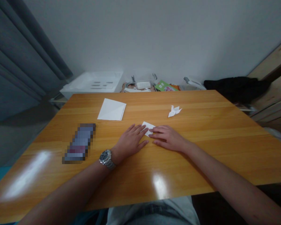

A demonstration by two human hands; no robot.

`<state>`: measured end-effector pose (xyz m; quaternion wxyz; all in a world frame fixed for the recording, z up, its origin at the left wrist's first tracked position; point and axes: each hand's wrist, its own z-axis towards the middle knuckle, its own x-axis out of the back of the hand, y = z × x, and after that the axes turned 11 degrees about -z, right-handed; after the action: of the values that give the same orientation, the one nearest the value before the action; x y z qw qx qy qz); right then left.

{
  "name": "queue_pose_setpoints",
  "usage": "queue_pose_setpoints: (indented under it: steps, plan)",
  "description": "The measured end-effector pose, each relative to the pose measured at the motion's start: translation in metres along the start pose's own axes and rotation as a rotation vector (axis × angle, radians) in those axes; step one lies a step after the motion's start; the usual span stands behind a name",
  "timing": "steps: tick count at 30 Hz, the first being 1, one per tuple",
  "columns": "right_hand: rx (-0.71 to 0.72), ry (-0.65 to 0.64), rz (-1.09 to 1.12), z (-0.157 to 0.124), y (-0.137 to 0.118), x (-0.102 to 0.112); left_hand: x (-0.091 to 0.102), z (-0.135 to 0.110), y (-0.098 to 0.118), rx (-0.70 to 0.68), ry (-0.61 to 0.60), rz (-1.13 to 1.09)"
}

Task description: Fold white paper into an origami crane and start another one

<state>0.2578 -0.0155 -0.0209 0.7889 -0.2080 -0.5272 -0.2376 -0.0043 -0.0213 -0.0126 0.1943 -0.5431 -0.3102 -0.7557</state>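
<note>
A small folded piece of white paper [148,125] lies on the wooden table between my two hands. My left hand [131,140], with a metal watch [105,157] on its wrist, lies flat with the fingers stretched out. Its fingertips touch the paper's left side. From the right, my right hand [170,138] rests on the table with its fingers extended, their tips at the paper's right edge. Neither hand is closed round anything. Part of the paper is hidden under the fingers.
A folded paper crane [174,111] stands at the back right of the table [213,125]. A white sheet with a perforated edge [111,109] lies at the back left. A blurred-out phone-like object [79,143] is on the left. Behind the table are a white tray-like unit [96,81] and a green booklet [165,86].
</note>
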Motion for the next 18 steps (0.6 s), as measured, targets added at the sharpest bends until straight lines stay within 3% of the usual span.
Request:
queue_pose_setpoints:
  steps: [18]
  plan:
    - [0.002,-0.017,-0.057,0.0000,-0.0053,0.0022,0.0020,-0.0048,0.0059,0.002,-0.039,0.048]
